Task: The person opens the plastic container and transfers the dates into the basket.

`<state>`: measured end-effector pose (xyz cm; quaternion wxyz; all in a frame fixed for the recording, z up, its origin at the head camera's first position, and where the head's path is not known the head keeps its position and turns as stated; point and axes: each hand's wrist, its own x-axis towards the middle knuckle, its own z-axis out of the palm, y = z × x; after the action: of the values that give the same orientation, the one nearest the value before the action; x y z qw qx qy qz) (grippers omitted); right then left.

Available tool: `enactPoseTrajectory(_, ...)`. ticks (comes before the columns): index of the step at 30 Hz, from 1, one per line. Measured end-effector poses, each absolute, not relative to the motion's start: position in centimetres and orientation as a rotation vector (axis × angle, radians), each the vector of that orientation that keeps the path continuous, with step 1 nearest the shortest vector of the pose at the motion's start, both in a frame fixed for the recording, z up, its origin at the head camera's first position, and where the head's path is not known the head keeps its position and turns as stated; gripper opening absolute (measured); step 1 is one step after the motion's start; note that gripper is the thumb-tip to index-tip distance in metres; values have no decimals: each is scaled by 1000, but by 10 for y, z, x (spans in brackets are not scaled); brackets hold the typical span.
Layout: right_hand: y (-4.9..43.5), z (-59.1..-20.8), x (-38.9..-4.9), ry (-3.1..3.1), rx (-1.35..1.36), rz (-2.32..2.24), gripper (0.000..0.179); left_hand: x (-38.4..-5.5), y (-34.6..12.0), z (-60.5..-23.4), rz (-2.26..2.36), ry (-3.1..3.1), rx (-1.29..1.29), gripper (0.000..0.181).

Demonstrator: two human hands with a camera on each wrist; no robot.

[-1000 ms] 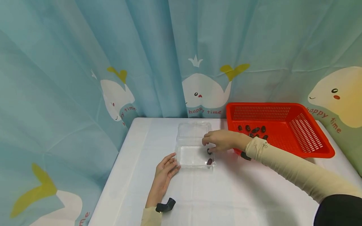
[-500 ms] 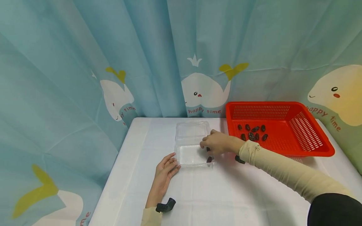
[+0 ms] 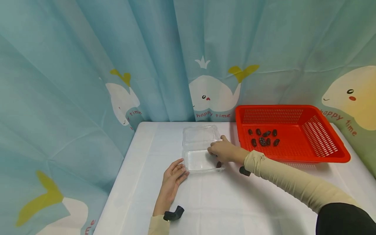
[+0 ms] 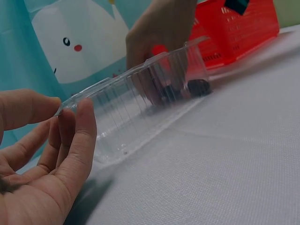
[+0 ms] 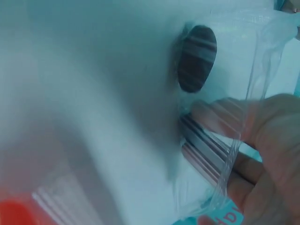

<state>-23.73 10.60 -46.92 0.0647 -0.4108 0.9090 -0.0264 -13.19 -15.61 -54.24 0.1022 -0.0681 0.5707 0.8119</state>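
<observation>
A clear plastic clamshell box lies on the table with its lid folded back. My left hand is at its left end, pinching the rim between thumb and finger, as the left wrist view shows. My right hand reaches down into the box's right end. Its fingers hold a dark date low behind the ribbed wall; the hand hides that date in the head view. Another date lies in the box's near right corner, just beside the right thumb.
A red plastic basket with slotted walls stands at the right rear, and several dates lie in its left part. A white cloth covers the table. Behind hangs a blue curtain with whale prints.
My right hand has gone slightly left and deeper into the box, covering the date at its fingers. My left hand stays at the box's left end.
</observation>
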Motion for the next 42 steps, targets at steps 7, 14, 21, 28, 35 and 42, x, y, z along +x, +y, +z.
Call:
enactPoseTrajectory(7, 105, -474, -238, 2766, -1184, -106, 18, -132, -156, -541, 2400, 1685, -186, 52)
enactPoseTrajectory(14, 105, -474, -238, 2744, -1150, -159, 18, -132, -157, -540, 2400, 1677, -189, 52)
enactPoseTrajectory(21, 106, -468, -238, 2747, -1143, -244, 18, -132, -156, -540, 2399, 1680, -202, 52)
enactPoseTrajectory(28, 109, -444, -244, 2723, -1104, -483, 5, -133, -156, -540, 2413, 1668, -192, 53)
enactPoseTrajectory(35, 118, -419, -254, 2621, -1009, -785, 5, -133, -157, -542, 2406, 1674, -185, 53)
enactPoseTrajectory(42, 134, -406, -268, 2585, -791, -1071, 6, -133, -156, -541, 2429, 1632, -191, 53)
